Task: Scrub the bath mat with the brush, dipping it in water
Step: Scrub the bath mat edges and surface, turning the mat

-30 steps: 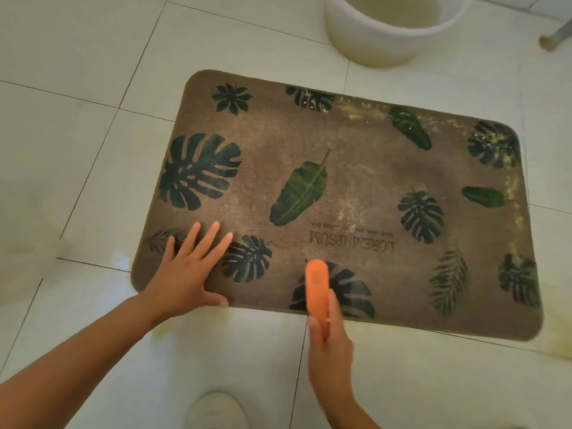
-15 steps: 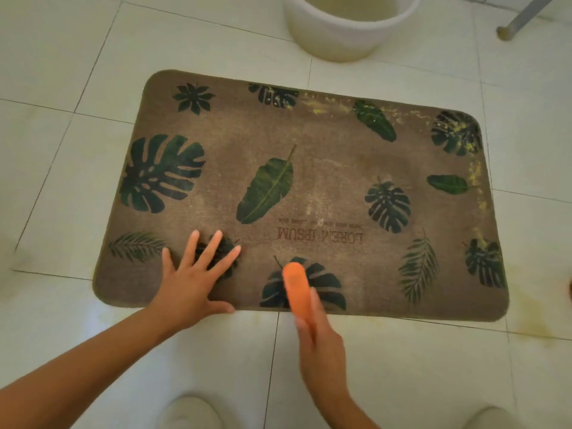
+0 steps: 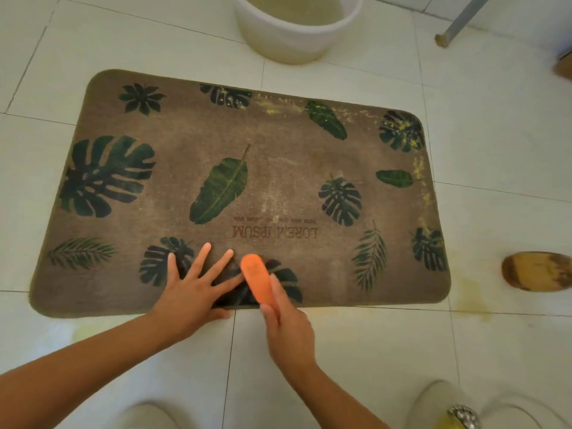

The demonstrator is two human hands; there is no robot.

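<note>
A brown bath mat [image 3: 272,181] printed with dark green leaves is laid flat on a floor of pale tiles [image 3: 495,150]. The words "LOREM IPSUM" are seen upside down near the middle of the mat's near half. Yellowish specks are scattered along the far edge and the right edge of the mat, and a faint yellow stain is seen on the tiles just off its near right corner.

The left hand [image 3: 192,292] is spread flat, palm down, with the fingers splayed over the near edge of the mat, and nothing is held in it. An orange brush [image 3: 257,280] is gripped in the right hand [image 3: 288,329], the fingers being wrapped round its near end and the index finger laid along its right side. The brush is pointed away from the person and is set over a leaf print at the near edge of the mat, just beside the left hand's fingertips; whether the bristles are pressed on the mat cannot be told.

A white bucket [image 3: 294,38] is stood on the tiles just beyond the far edge of the mat. A brown wooden object [image 3: 538,270] is seen at the right border, near the mat's right edge. Two pale shoes [image 3: 439,404] are seen at the bottom border.
</note>
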